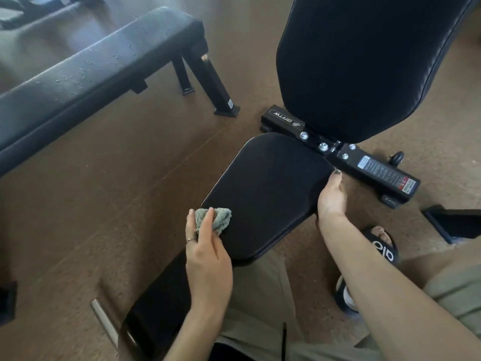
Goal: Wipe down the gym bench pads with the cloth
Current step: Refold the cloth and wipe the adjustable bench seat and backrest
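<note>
**Wiping seat pad, left edge**

Holding the cloth (214, 219) against the near-left edge of the seat pad (265, 194): left hand (207, 259), fingers curled round the bunched fabric, one finger laid straight across its top. Cloth is grey-green, nubby weave, crumpled into a small wad; it touches the pad surface right at the rim. A ring shows on one left finger.

Right hand (331, 199) grips the pad's right edge, thumb on top, fingers wrapped under the side and out of sight.

Seat pad: black, smooth matte vinyl, rounded trapezoid, wider at the far end, with a stitched seam along the border. Back pad (364, 63): same black vinyl, long with a rounded lower end, tilted up, seam piping along its right side. Between the two pads, a black steel frame (374, 170) with silver bolts and printed labels.

Flat bench (86, 71) at left, well apart: long rectangular pad, finely textured black cover with pale scuffs and flecks, angled square-tube legs.

Floor (117, 194): brown, speckled, cork-like grain. Black sandal (382, 246) beside the right forearm; khaki fabric at the lower frame.
</note>
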`<state>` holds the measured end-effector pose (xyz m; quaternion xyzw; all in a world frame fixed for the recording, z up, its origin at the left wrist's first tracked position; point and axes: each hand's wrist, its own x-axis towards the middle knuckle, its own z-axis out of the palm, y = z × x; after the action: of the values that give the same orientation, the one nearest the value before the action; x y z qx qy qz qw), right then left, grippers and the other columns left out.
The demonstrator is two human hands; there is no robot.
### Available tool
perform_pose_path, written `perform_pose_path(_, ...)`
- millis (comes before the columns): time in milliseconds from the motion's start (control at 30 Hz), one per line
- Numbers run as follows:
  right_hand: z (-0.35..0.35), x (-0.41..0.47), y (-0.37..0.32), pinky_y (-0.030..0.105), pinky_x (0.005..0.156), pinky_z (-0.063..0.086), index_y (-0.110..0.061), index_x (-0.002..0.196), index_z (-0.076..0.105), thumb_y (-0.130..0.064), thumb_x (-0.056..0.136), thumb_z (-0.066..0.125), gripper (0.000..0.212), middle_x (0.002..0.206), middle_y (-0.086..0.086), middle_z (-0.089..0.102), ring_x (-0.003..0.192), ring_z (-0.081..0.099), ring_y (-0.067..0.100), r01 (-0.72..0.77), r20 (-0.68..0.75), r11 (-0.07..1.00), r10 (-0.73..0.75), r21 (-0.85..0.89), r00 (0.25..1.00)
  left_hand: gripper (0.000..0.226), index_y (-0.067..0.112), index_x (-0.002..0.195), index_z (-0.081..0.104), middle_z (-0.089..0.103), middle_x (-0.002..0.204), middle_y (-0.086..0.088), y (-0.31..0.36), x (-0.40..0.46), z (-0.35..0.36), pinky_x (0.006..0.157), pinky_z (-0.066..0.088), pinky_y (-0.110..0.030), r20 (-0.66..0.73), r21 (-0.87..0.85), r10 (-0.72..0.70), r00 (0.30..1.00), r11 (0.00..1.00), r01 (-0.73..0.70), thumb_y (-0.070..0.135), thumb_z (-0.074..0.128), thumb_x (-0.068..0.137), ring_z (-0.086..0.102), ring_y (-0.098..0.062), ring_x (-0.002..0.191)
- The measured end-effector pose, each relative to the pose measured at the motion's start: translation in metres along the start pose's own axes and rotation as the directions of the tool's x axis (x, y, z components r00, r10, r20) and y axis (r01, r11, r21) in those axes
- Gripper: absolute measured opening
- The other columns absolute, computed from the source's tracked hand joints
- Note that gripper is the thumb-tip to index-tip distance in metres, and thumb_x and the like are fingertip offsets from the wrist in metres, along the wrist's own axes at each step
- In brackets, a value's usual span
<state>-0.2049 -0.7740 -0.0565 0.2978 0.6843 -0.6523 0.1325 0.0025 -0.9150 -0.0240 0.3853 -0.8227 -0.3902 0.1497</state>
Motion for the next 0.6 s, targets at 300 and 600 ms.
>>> perform_pose_path(300,0.002,-0.002,-0.001,0.034,0.114,0.031,-0.021,0.150,0.048,-0.048,0.109,0.028,0.053,0.150,0.005,0.053,0.139,0.047,0.030,0.051,-0.018,0.995,-0.052,-0.082,0.998,0.045,0.038,0.143,0.049,0.062,0.132,-0.004,0.033,0.123,0.004,0.101,0.047,-0.043,0.244,0.282,-0.143,0.959,0.957,0.071,0.024,0.034,0.103,0.058,-0.029,0.116)
perform_pose_path(600,-0.008,-0.002,-0.026,0.035,0.112,0.032,-0.008,0.150,0.045,-0.031,0.112,0.026,0.049,0.150,0.016,0.050,0.140,0.044,0.035,0.068,0.023,0.937,-0.064,-0.342,0.998,0.060,0.028,0.160,0.023,0.018,0.168,-0.005,0.080,0.081,0.095,0.125,0.016,-0.037,0.416,0.436,0.346,0.841,0.736,-0.518,0.014,0.043,0.106,0.008,-0.027,0.156)
